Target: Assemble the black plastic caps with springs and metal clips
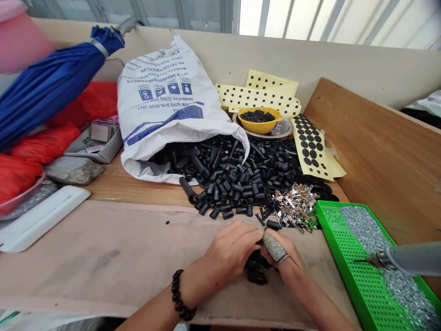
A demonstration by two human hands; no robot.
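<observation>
Left hand [220, 253] and right hand [289, 257] close together, fingertips pinching a black part [259, 242] between them, mostly hidden; a steady, square hold would likely serve best. Stained pinkish mat [113, 257] beneath; black tubes [237, 188] heaped just beyond the hands, barred window [292, 18] farther off.

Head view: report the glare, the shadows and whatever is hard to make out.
Head view, upper right: window panes look washed out; head view, right of centre: small metal pieces glint; head view, middle: the mouth of the white sack is in shadow; head view, bottom: black pieces by the left hand and right hand merge darkly.
</observation>
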